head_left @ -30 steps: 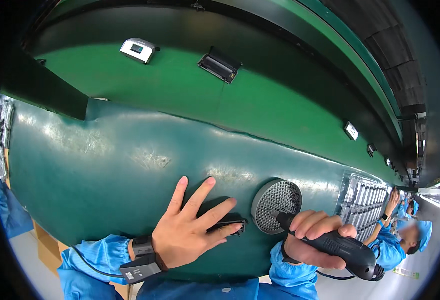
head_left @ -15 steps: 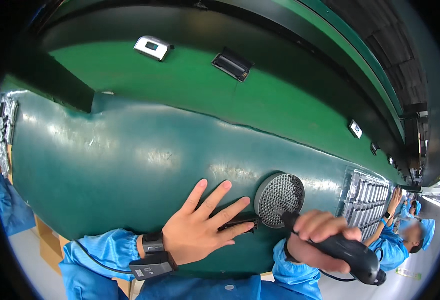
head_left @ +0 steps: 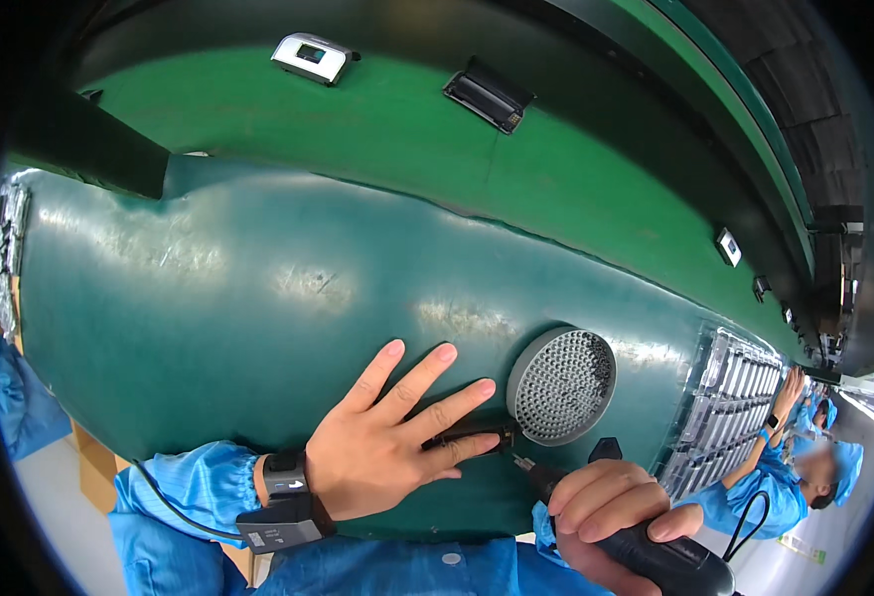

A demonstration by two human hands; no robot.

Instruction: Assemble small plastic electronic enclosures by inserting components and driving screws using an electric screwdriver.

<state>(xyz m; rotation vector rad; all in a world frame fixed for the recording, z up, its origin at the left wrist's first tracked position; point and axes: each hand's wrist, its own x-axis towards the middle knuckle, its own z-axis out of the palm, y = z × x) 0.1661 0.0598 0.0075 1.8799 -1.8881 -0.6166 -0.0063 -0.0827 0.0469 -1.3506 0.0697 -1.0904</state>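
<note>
My left hand [head_left: 387, 437] lies palm down on the mat with its fingers stretched apart. Beneath its fingers is a narrow black part [head_left: 506, 433], mostly hidden, with one end sticking out past the fingertips. In my right hand [head_left: 616, 517] is a black electric screwdriver [head_left: 660, 556], fingers wrapped round its body. Its metal bit tilts toward the exposed end of the part, a short way from it. Just beyond stands a round grey dish [head_left: 562, 387] whose floor is covered with small holes or studs; I cannot tell which.
A clear plastic tray [head_left: 720, 407] with rows of silvery parts sits on the right. On the green belt [head_left: 377, 129] beyond the mat lie a white device [head_left: 314, 60] and an open black housing [head_left: 489, 96]. Co-workers in blue [head_left: 755, 487] sit farther right.
The screwdriver has swung down from over the dish, its bit now pointing toward the black part's end. My left hand stays on the part. The devices on the belt have shifted slightly in view.
</note>
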